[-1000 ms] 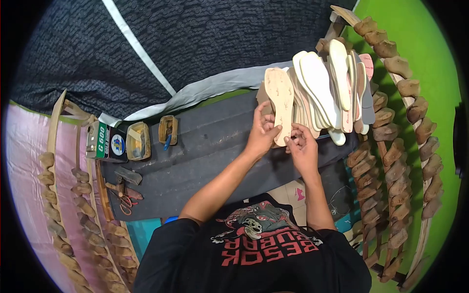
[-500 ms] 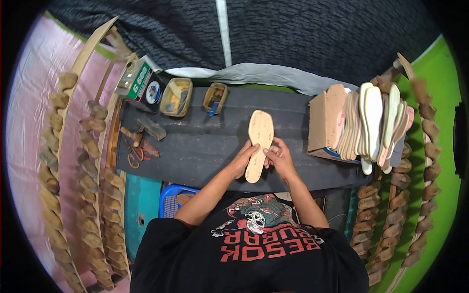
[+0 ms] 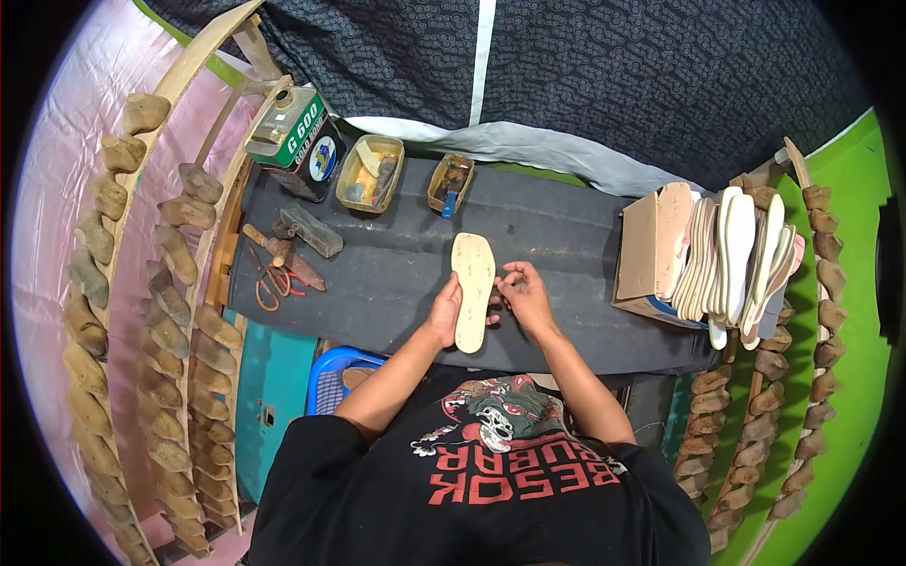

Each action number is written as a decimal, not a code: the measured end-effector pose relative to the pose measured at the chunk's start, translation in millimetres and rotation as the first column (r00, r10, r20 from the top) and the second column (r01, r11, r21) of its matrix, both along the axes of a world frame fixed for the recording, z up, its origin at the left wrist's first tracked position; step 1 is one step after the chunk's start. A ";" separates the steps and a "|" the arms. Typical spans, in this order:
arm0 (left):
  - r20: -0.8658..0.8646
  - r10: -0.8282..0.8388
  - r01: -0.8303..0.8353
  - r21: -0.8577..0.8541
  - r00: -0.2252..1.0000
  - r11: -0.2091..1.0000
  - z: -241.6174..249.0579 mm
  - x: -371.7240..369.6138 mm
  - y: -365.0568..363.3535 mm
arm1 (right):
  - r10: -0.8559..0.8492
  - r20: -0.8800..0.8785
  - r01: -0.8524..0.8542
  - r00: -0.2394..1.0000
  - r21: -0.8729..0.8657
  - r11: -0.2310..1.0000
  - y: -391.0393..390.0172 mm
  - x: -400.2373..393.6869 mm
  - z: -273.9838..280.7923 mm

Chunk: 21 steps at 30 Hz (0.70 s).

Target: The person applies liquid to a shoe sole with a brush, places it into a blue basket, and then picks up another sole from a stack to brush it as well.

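A pale, cream-coloured shoe insole (image 3: pixel 474 291) with small dark marks along its surface is held upright in front of my chest, above the dark bench. My left hand (image 3: pixel 447 311) grips its left edge, thumb on the face and the other fingers behind it. Just right of the insole hovers my right hand (image 3: pixel 525 300), its fingers loosely bent and apart, with nothing visible in them.
On the bench's left lie scissors (image 3: pixel 272 287), a hammer (image 3: pixel 269 243) and a dark block (image 3: pixel 311 231). Behind stand a glue can (image 3: pixel 295 141) and two tubs (image 3: pixel 370 174) (image 3: pixel 450 184). A cardboard box (image 3: pixel 644 247) of insoles stands right. Racks of shoe lasts (image 3: pixel 90 373) flank both sides.
My right hand has let go of the insole and moved slightly away to the right. The insole has shifted left and stands straighter in my left hand. The camera view has also shifted.
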<state>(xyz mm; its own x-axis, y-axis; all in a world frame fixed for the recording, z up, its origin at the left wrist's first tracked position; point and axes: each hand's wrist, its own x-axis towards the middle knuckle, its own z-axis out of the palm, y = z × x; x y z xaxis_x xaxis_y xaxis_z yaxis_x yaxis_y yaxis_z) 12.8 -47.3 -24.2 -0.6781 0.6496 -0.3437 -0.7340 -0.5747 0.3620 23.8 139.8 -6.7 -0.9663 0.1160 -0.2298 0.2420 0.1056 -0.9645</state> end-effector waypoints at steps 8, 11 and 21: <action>-0.048 0.038 -0.039 -0.021 0.998 0.999 -14.6 -11.1 -29.4 | 0.103 -0.122 -0.076 0.987 0.208 0.975 -48.1 -80.4 48.6; -0.064 0.076 -0.076 0.004 0.995 0.997 -7.7 -15.1 -37.8 | 0.147 -0.157 -0.092 0.977 0.314 0.945 -62.0 -108.1 43.4; -0.050 0.147 -0.148 -0.025 0.988 0.989 -5.5 -14.8 -52.6 | 0.332 -0.339 -0.095 0.880 0.560 0.823 -70.6 -146.5 28.3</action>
<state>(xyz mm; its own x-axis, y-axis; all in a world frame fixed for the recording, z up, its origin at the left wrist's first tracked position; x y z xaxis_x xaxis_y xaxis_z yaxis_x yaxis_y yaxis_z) -2.0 -99.9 -29.7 -0.7818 0.5316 -0.3258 -0.6235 -0.6643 0.4123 -122.7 69.2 21.7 -0.9683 -0.1200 0.2191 -0.2460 0.6113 -0.7522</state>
